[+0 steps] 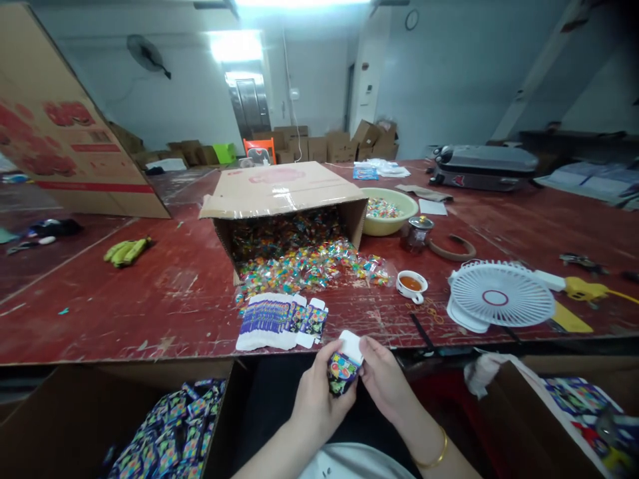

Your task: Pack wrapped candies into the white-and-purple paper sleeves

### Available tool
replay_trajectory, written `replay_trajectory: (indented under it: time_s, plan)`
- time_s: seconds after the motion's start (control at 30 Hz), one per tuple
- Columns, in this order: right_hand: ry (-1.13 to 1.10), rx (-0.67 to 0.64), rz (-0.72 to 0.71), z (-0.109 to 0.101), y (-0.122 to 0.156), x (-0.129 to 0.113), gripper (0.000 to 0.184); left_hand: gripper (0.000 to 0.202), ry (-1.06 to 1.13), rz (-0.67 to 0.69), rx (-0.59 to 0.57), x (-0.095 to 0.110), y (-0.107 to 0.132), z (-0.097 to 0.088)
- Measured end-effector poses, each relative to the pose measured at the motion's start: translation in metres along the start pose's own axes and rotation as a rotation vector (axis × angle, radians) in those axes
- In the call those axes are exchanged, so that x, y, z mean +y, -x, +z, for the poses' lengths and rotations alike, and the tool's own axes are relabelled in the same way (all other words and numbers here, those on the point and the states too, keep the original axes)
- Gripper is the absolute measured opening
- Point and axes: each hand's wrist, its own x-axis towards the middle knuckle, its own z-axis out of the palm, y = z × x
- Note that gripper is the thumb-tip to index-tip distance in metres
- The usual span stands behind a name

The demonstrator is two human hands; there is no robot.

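Note:
Both my hands hold one small colourful printed box [343, 367] with a white flap up, just below the red table's front edge. My left hand [315, 392] wraps its left side with curled fingers. My right hand [383, 379] pinches the right side near the flap; a gold bangle circles that wrist. A fanned stack of flat unfolded boxes [279, 320] lies on the table right above my hands. Behind it a cardboard carton [284, 193] lies on its side, spilling several wrapped candies [309, 263].
A carton [172, 426] at lower left holds several finished boxes. A white desk fan [499, 296], a cup of tea [411, 285], a glass jar [419, 233] and a green bowl of candies [387, 211] sit to the right. Yellow gloves [126, 251] lie left.

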Motion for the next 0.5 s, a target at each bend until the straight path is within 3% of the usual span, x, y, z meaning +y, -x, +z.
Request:
replay_trajectory:
  time_s: [0.1,0.23,0.3,0.4,0.5]
  plan:
    - [-0.013,-0.017,-0.020,0.001,0.007,0.001,0.031,0.041,0.043,-0.027,0.070,-0.003,0.006,0.012]
    - [0.200,-0.019,-0.024,0.000,0.009,0.003,0.024,0.036,-0.049,0.081,0.058,-0.008,0.012,0.016]
    - [0.370,-0.011,-0.131,-0.001,0.011,0.004,0.021,0.045,-0.060,0.077,0.065,-0.008,0.013,0.015]
    - [0.587,-0.086,-0.356,-0.001,0.016,0.003,0.023,0.064,0.008,-0.038,0.105,-0.004,0.010,0.011]
    - [0.575,-0.135,-0.345,0.001,0.020,-0.001,0.023,0.067,0.034,-0.108,0.081,-0.002,0.006,0.008]
